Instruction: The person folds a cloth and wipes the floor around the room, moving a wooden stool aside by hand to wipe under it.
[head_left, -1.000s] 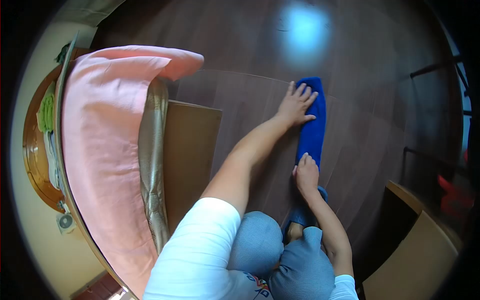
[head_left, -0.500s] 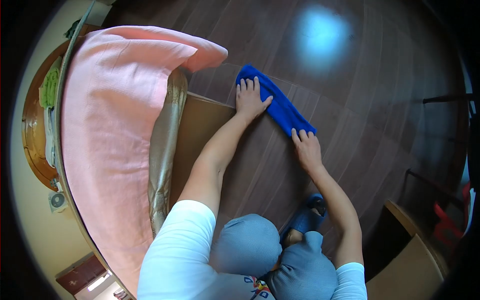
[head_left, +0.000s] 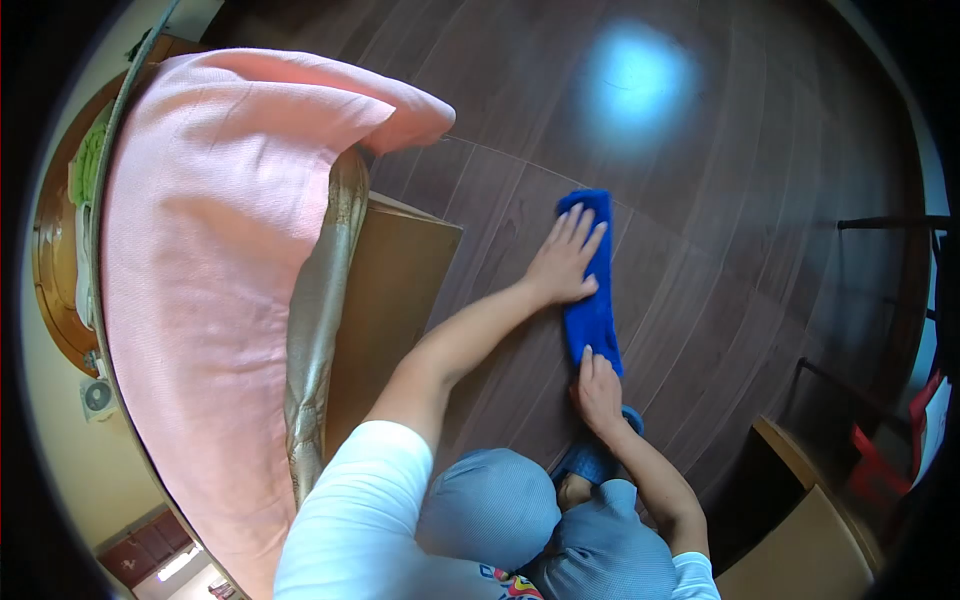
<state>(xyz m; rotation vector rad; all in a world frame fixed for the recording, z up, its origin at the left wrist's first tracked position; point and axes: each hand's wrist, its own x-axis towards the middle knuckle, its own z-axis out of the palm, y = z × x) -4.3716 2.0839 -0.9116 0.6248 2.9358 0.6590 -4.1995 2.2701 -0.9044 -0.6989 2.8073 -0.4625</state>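
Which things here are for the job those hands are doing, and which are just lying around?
In the job:
- blue cloth, under both hands
- left hand
- right hand
- wooden-looking floor beneath

Just around:
- pink cover
- green cloth
- red thing, too unclear to name

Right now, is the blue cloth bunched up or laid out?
Laid out: the blue cloth forms a long strip under left hand and right hand.

No word or number can be read. At the bottom centre of the frame, the white T-shirt (head_left: pixel 355 505) bears a multicoloured chest print (head_left: pixel 513 581) with blue, letter-like shapes, too small and cut off to make out.
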